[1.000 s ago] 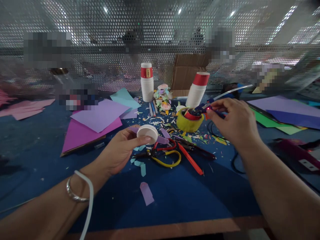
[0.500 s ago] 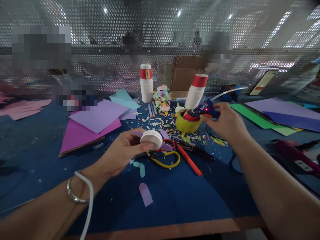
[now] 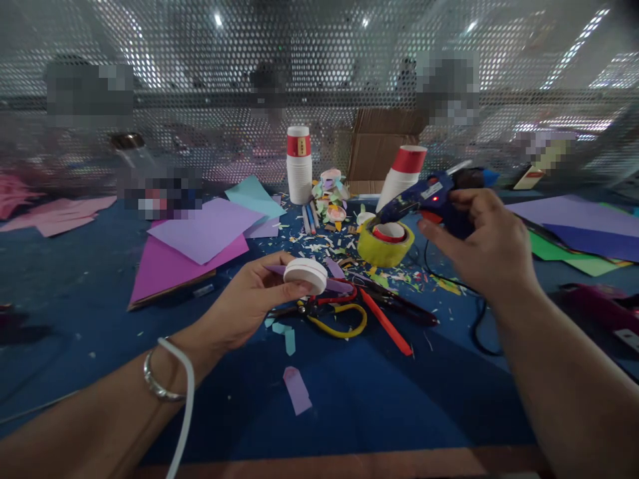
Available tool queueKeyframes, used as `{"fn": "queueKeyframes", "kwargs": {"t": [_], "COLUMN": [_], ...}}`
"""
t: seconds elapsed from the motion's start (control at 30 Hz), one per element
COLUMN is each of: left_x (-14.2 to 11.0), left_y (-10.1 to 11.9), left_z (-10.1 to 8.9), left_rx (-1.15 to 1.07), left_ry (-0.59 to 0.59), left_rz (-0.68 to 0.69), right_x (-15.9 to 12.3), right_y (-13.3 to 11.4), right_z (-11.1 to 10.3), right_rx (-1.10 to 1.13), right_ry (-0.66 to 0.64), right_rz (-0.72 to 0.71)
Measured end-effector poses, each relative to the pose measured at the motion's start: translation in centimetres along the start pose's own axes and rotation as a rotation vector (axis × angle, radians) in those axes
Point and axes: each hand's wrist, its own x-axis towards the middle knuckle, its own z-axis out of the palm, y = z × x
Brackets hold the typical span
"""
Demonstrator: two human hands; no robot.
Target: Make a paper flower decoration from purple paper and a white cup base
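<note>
Fingers of the left hand [image 3: 242,299] are clamped on a white disc [image 3: 305,277] with purple paper, while those of the right hand [image 3: 492,246] grip a blue glue gun [image 3: 432,198]. Scissors [image 3: 344,334] lie just right of the left fingers on the blue surface [image 3: 379,399], paper cups [image 3: 299,178] stacked beyond

The blue plastic glue gun [image 3: 426,196] partly hides the tilted red-and-white paper-cup stack [image 3: 399,181]; the right edge crops the magenta power strip [image 3: 602,306].
</note>
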Motion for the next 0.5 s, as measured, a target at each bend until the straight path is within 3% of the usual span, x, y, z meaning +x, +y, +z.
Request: {"fn": "queueKeyframes", "kwargs": {"t": [0.23,0.5], "left_x": [0.4,0.1], "left_y": [-0.4,-0.5], "left_z": [-0.1,-0.3], "left_rx": [0.071,0.26], "left_ry": [-0.003,-0.035], "left_rz": [0.036,0.078], "right_x": [-2.3,-2.9], "right_y": [-2.3,-3.1], "right_z": [-0.1,-0.4], "right_rx": [0.136,0.109], "right_ry": [-0.002,0.018], "right_rz": [-0.363,-0.449]}}
